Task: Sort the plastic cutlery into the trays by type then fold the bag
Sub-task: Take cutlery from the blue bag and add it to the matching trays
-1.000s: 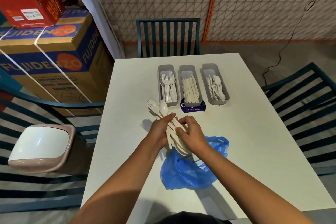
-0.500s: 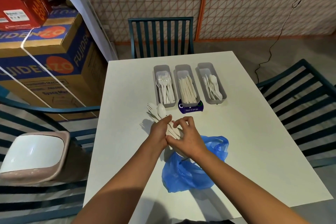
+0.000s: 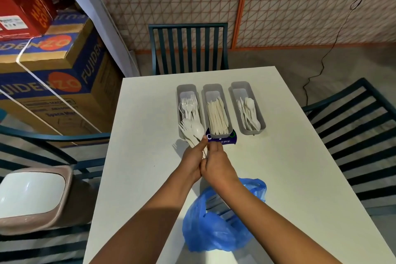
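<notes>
Left hand (image 3: 194,157), right hand (image 3: 216,164) (both curled)

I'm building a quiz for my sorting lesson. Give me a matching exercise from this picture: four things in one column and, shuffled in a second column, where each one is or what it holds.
Column one:
1. left tray
2. middle tray
3. right tray
4. blue bag

Column two:
A. lies on the table nearest the person
B. holds spoons
C. holds forks
D. holds knives

Pairs: 1-C, 2-D, 3-B, 4-A
</notes>
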A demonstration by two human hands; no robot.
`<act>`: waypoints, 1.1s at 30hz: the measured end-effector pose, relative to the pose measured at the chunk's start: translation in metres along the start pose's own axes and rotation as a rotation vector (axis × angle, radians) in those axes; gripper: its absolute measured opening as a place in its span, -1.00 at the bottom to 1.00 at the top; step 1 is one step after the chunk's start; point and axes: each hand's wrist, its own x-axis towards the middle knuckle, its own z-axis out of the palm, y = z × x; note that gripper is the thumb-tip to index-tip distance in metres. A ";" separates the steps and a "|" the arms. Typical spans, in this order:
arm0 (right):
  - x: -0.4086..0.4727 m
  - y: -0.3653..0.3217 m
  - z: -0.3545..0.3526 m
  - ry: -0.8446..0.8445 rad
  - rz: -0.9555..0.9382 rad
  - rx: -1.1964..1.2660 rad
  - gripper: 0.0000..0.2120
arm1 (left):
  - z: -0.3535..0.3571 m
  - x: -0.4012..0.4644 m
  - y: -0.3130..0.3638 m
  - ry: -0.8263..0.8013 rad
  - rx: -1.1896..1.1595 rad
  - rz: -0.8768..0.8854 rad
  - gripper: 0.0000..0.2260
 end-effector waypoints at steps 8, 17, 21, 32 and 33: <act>0.017 0.016 -0.008 0.048 0.102 0.218 -0.72 | 0.011 0.011 -0.001 -0.062 0.010 0.038 -0.84; 0.033 0.028 -0.015 0.070 0.189 0.503 -0.85 | 0.014 0.025 0.003 -0.061 0.092 0.052 -0.82; 0.044 0.032 -0.014 0.089 0.203 0.549 -0.86 | 0.017 0.035 0.007 -0.082 0.075 0.049 -0.80; 0.118 0.092 -0.073 0.329 0.436 0.455 -0.85 | 0.009 0.061 0.022 0.002 -0.029 0.016 -0.88; 0.127 0.101 -0.079 0.344 0.477 0.429 -0.86 | 0.008 0.064 0.022 0.015 -0.033 0.006 -0.88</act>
